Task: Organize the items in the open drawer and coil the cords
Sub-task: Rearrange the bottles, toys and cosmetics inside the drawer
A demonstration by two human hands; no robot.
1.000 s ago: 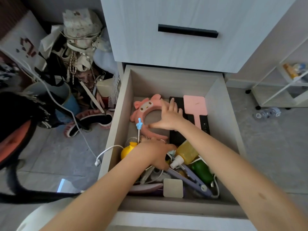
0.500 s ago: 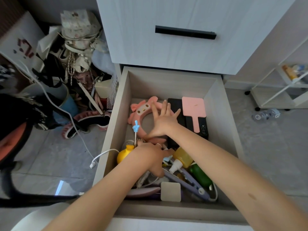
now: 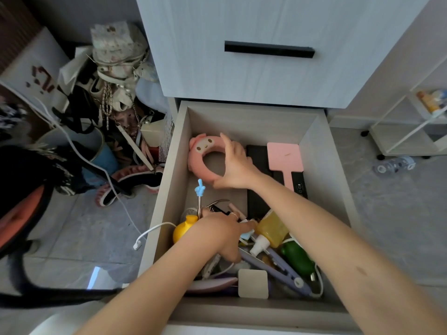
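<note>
The open drawer (image 3: 321, 151) holds a jumble of small items. My right hand (image 3: 235, 163) grips the right side of a pink character ring (image 3: 200, 153) at the drawer's back left. My left hand (image 3: 217, 228) sits lower, fingers curled down into the clutter beside a yellow duck-shaped bottle (image 3: 182, 229) and a metal stick with a blue hand-shaped tip (image 3: 200, 189); what it holds is hidden. A white cord (image 3: 150, 232) hangs over the drawer's left wall. A yellow squeeze bottle (image 3: 271, 229), a green bottle (image 3: 298, 261) and a purple clip (image 3: 275, 268) lie at the front right.
A pink paddle mirror (image 3: 285, 158) lies on a black flat device (image 3: 256, 201) at the back right. A small beige square card (image 3: 252, 284) rests at the front. Left of the drawer, bags, shoes and a cable (image 3: 96, 165) crowd the floor. A white shelf unit (image 3: 411, 126) stands on the right.
My right hand has gone from lying flat on the pink ring to gripping it, and the ring now sits further towards the back left. My left hand has stayed in the clutter.
</note>
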